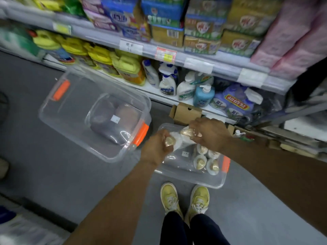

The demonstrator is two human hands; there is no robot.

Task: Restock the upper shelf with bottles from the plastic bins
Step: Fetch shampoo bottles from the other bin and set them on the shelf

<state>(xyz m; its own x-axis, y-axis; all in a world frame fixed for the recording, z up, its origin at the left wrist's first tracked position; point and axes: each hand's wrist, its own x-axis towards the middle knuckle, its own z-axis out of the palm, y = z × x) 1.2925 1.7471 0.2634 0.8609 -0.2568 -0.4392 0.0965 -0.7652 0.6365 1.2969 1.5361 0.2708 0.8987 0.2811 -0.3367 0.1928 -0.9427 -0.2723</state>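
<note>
A clear plastic bin [203, 181] with orange latches sits on the floor just ahead of my feet, with several white bottles with gold caps [207, 160] standing in its right half. My left hand [156, 146] grips one white gold-capped bottle [174, 141] above the bin's left side. My right hand [209, 132] grips a second such bottle [188, 132] beside it, over the bin's far edge. The upper shelf [177, 55] runs across the top, stacked with tissue packs.
An empty clear bin [67, 110] with orange latches lies to the left on the grey floor. The bottom shelf holds yellow jugs [127, 68], spray and pump bottles [185, 85] and purple refill bags [235, 101]. An open cardboard box [185, 112] sits behind the near bin.
</note>
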